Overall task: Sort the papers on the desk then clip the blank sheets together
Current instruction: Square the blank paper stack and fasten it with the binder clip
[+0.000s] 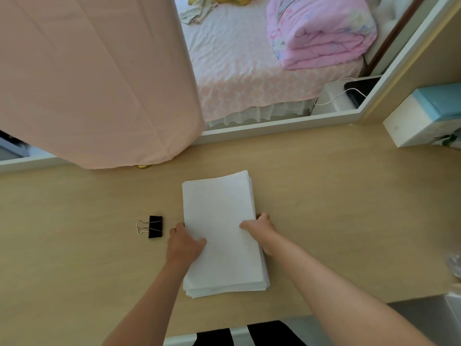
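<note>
With left hand [184, 242] and right hand [262, 231] fingers [262, 216] gripping the paper stack [219, 208], the uneven sheets between them may slip and fan out.

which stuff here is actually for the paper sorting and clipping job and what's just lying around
For the job: stack of white paper, gripped at its sides by the left hand and right hand; black binder clip on the desk, left of the stack.
Just lying about: pink curtain, folded pink quilt on the bed, white and teal box at the desk's right end.
</note>
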The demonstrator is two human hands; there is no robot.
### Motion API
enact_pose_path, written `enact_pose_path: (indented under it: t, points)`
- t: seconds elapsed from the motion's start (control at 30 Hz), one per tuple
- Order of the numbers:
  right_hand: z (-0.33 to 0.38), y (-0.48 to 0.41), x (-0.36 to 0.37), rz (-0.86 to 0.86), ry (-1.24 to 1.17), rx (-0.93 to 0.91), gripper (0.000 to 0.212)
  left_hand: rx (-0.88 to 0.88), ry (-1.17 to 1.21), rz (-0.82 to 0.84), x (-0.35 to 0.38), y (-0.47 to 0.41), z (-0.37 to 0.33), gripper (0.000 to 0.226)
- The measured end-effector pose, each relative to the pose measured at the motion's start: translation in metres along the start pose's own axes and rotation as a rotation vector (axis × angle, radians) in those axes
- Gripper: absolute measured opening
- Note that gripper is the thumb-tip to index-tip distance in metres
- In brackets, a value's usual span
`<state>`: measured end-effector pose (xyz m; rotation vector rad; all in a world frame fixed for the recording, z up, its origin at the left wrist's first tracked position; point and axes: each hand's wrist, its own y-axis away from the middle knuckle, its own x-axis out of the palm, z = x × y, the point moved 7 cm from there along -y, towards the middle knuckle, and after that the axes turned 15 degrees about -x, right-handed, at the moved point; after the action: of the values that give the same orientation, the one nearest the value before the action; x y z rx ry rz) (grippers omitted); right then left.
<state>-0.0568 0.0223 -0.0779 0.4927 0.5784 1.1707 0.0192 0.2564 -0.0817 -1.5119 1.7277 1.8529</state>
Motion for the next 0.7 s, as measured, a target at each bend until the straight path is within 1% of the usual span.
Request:
enact_pose_path:
  t: [0.07,0.1,0.23,0.33,0.37,0.4,0.43,0.5,0.53,0.6,0.63,0.7]
  points:
    - [-0.001,-0.002,-0.001,0.067,-0.033,0.004,0.039,-0.008,0.010,0.013,0.001,-0.002,0.002,0.080]
    - [-0.001,-0.005,0.000,0.087,0.006,-0.029,0.039,-0.009,0.016,0.021,0.003,-0.002,0.003,0.080]
    - [0.012,0.000,0.008,0.133,0.179,-0.214,0.048,-0.016,0.053,0.039,0.003,0.000,0.004,0.082]
    - [0.022,0.008,0.004,0.132,0.185,-0.297,0.043,-0.030,0.084,0.101,0.000,-0.001,0.004,0.088]
    - [0.025,0.010,0.001,0.135,0.147,-0.318,0.041,-0.014,0.116,0.120,-0.004,0.000,0.001,0.091]
    - [0.029,0.014,-0.002,0.142,0.096,-0.342,0.042,0.010,0.204,0.140,-0.011,-0.001,-0.003,0.093]
    - [0.032,0.018,-0.006,0.151,0.046,-0.362,0.043,0.035,0.356,0.177,-0.021,0.001,-0.008,0.092]
    - [0.044,0.028,-0.015,0.175,-0.008,-0.409,0.043,0.089,0.668,0.316,-0.044,0.011,-0.019,0.080]
    - [0.051,0.032,-0.019,0.184,-0.012,-0.434,0.042,0.119,0.759,0.394,-0.054,0.017,-0.024,0.076]
    - [0.066,0.041,-0.026,0.194,-0.011,-0.497,0.042,0.208,0.784,0.509,-0.071,0.037,-0.038,0.064]
    - [0.073,0.044,-0.029,0.187,-0.004,-0.535,0.043,0.262,0.798,0.511,-0.081,0.047,-0.044,0.054]
    - [0.090,0.054,-0.035,0.147,0.025,-0.618,0.044,0.343,0.895,0.417,-0.101,0.068,-0.053,0.037]
